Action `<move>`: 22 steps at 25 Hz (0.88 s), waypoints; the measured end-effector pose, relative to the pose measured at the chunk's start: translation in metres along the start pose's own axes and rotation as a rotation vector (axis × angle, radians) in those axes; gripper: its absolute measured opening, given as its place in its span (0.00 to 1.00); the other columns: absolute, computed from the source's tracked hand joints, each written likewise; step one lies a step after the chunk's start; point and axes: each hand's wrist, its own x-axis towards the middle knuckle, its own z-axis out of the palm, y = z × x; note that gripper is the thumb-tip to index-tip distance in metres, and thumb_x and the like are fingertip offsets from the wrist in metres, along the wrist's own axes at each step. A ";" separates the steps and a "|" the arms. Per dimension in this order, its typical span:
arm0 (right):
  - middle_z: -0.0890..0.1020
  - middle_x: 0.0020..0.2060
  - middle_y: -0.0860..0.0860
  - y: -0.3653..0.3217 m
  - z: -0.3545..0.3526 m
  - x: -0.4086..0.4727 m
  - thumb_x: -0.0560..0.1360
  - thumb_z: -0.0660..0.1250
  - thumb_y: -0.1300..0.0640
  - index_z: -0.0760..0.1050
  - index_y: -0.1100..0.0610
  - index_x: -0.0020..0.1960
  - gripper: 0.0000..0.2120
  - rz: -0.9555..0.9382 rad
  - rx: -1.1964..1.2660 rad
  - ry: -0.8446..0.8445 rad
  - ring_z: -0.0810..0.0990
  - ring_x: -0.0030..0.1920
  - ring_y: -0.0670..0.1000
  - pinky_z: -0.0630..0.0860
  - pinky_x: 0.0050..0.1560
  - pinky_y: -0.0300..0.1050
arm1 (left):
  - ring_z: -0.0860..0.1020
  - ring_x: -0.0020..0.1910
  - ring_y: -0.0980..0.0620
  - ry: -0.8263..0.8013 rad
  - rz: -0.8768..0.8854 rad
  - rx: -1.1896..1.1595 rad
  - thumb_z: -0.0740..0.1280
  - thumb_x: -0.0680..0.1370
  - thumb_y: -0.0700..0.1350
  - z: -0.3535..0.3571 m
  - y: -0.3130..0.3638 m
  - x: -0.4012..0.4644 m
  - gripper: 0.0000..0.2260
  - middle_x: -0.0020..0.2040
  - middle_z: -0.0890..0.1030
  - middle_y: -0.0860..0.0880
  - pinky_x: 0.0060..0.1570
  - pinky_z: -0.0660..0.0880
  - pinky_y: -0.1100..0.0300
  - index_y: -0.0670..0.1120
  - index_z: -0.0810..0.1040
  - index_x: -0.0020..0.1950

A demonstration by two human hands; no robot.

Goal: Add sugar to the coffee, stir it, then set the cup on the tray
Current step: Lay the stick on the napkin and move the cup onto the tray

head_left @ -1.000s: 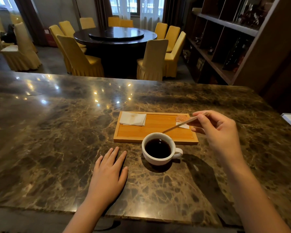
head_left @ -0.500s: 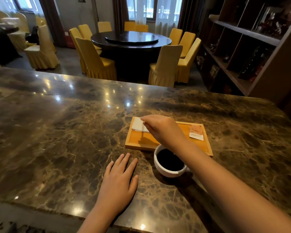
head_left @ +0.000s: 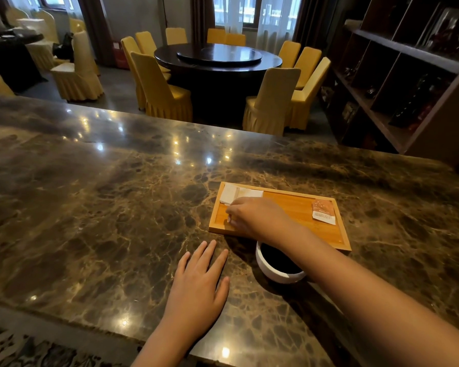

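A white cup [head_left: 270, 272] of black coffee stands on the marble counter, just in front of the wooden tray [head_left: 302, 207]. My right forearm passes over the cup. My right hand [head_left: 255, 217] rests knuckles-up on the tray's left part, fingers curled down beside the white napkin [head_left: 232, 194]. The wooden stir stick is not visible; I cannot tell whether the hand holds it. A torn orange sugar packet [head_left: 323, 211] lies at the tray's right end. My left hand [head_left: 199, 284] lies flat and empty on the counter, left of the cup.
The brown marble counter [head_left: 104, 207] stretches wide to the left and far side. Its near edge runs below my left wrist. Beyond it stand a dark round table [head_left: 217, 58] with yellow chairs and a dark shelf unit [head_left: 408, 75] at the right.
My right hand, which held the stir stick to the right of the cup, has crossed over the cup and come down on the tray's left part. The left hand has stayed flat.
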 end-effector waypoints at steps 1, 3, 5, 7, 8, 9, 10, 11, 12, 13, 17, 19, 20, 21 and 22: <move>0.79 0.56 0.55 -0.001 0.001 0.001 0.78 0.58 0.53 0.75 0.58 0.58 0.14 0.004 0.003 -0.023 0.78 0.53 0.55 0.78 0.49 0.53 | 0.47 0.74 0.54 0.000 0.000 0.001 0.53 0.78 0.54 0.000 0.000 0.000 0.22 0.76 0.55 0.51 0.70 0.41 0.54 0.55 0.55 0.72; 0.79 0.54 0.55 -0.001 0.005 0.003 0.77 0.60 0.52 0.75 0.58 0.57 0.14 0.000 0.005 -0.060 0.78 0.52 0.54 0.79 0.48 0.51 | 0.47 0.74 0.54 0.000 0.001 0.001 0.53 0.78 0.54 -0.001 0.001 0.000 0.22 0.76 0.55 0.51 0.70 0.41 0.54 0.55 0.56 0.72; 0.80 0.51 0.54 0.000 0.008 0.003 0.76 0.61 0.50 0.75 0.57 0.55 0.14 0.007 0.013 -0.088 0.78 0.49 0.53 0.78 0.44 0.49 | 0.47 0.74 0.54 -0.002 0.000 0.004 0.53 0.78 0.54 -0.001 0.001 0.000 0.22 0.76 0.55 0.51 0.70 0.41 0.54 0.55 0.56 0.72; 0.80 0.49 0.53 0.002 0.010 0.004 0.76 0.61 0.48 0.76 0.56 0.54 0.14 0.021 0.031 -0.099 0.77 0.46 0.52 0.78 0.42 0.48 | 0.47 0.74 0.54 -0.006 -0.001 0.012 0.52 0.78 0.55 -0.001 0.001 0.000 0.22 0.76 0.54 0.51 0.70 0.41 0.54 0.56 0.55 0.72; 0.80 0.48 0.53 0.003 0.011 0.004 0.76 0.60 0.47 0.76 0.56 0.54 0.15 0.024 0.036 -0.099 0.77 0.46 0.51 0.78 0.42 0.48 | 0.47 0.74 0.54 -0.007 -0.002 0.012 0.52 0.78 0.55 -0.001 0.000 0.000 0.22 0.76 0.54 0.51 0.70 0.41 0.54 0.56 0.55 0.72; 0.80 0.48 0.53 0.004 0.011 0.004 0.76 0.59 0.46 0.77 0.56 0.53 0.16 0.027 0.037 -0.102 0.77 0.45 0.51 0.78 0.43 0.49 | 0.47 0.74 0.54 -0.006 -0.002 0.009 0.52 0.78 0.55 0.000 0.000 0.000 0.22 0.76 0.54 0.51 0.71 0.41 0.53 0.56 0.55 0.72; 0.80 0.48 0.53 0.004 0.011 0.003 0.77 0.58 0.45 0.77 0.56 0.53 0.17 0.030 0.035 -0.107 0.77 0.45 0.51 0.79 0.43 0.49 | 0.48 0.74 0.54 -0.005 -0.002 0.006 0.53 0.78 0.54 0.000 0.000 0.000 0.22 0.76 0.55 0.51 0.71 0.42 0.53 0.56 0.55 0.72; 0.80 0.48 0.53 0.005 0.011 0.003 0.77 0.57 0.44 0.76 0.56 0.54 0.18 0.034 0.028 -0.114 0.77 0.46 0.51 0.79 0.43 0.50 | 0.48 0.74 0.53 -0.004 -0.001 0.002 0.53 0.78 0.54 0.000 0.000 0.000 0.22 0.75 0.55 0.51 0.71 0.43 0.53 0.55 0.56 0.72; 0.80 0.49 0.53 0.005 0.009 0.002 0.77 0.56 0.43 0.76 0.56 0.54 0.19 0.038 0.019 -0.118 0.77 0.47 0.51 0.79 0.44 0.51 | 0.49 0.74 0.53 -0.004 0.001 0.000 0.53 0.78 0.54 0.000 0.000 0.000 0.22 0.75 0.56 0.50 0.71 0.43 0.53 0.55 0.56 0.72; 0.80 0.51 0.53 0.006 0.007 0.001 0.77 0.55 0.43 0.76 0.56 0.56 0.20 0.045 0.011 -0.116 0.78 0.48 0.52 0.79 0.46 0.52 | 0.49 0.74 0.53 -0.005 0.002 0.000 0.54 0.78 0.54 0.000 0.000 0.001 0.22 0.75 0.56 0.50 0.71 0.43 0.53 0.55 0.56 0.72; 0.79 0.57 0.53 0.007 -0.012 -0.016 0.77 0.56 0.43 0.74 0.54 0.60 0.20 0.075 0.070 -0.018 0.77 0.54 0.52 0.78 0.50 0.52 | 0.48 0.74 0.54 -0.008 0.006 0.004 0.53 0.78 0.54 0.001 -0.001 0.000 0.22 0.75 0.55 0.51 0.71 0.42 0.53 0.56 0.55 0.72; 0.79 0.59 0.52 0.006 -0.019 -0.035 0.77 0.58 0.44 0.74 0.53 0.62 0.19 0.098 0.138 0.077 0.77 0.56 0.52 0.77 0.51 0.51 | 0.49 0.74 0.53 -0.002 0.007 -0.008 0.54 0.78 0.54 0.000 0.000 0.001 0.22 0.75 0.56 0.50 0.71 0.44 0.53 0.55 0.56 0.72; 0.79 0.59 0.51 0.005 -0.021 -0.048 0.77 0.58 0.45 0.73 0.53 0.62 0.18 0.111 0.165 0.127 0.77 0.56 0.51 0.77 0.51 0.49 | 0.50 0.74 0.53 -0.002 0.008 -0.014 0.54 0.78 0.54 0.000 0.000 0.001 0.22 0.75 0.57 0.50 0.71 0.44 0.52 0.55 0.57 0.72; 0.79 0.59 0.50 0.004 -0.020 -0.061 0.77 0.59 0.46 0.73 0.53 0.62 0.17 0.128 0.186 0.180 0.76 0.57 0.51 0.76 0.51 0.47 | 0.50 0.74 0.53 -0.004 0.009 -0.015 0.54 0.78 0.54 0.000 0.000 0.001 0.22 0.75 0.57 0.50 0.70 0.44 0.53 0.55 0.57 0.72; 0.79 0.59 0.50 0.003 -0.017 -0.076 0.76 0.60 0.47 0.74 0.52 0.61 0.17 0.158 0.208 0.239 0.76 0.57 0.50 0.74 0.51 0.44 | 0.49 0.74 0.53 -0.007 0.010 -0.011 0.54 0.78 0.54 0.000 0.000 0.001 0.22 0.75 0.56 0.50 0.70 0.43 0.53 0.55 0.56 0.72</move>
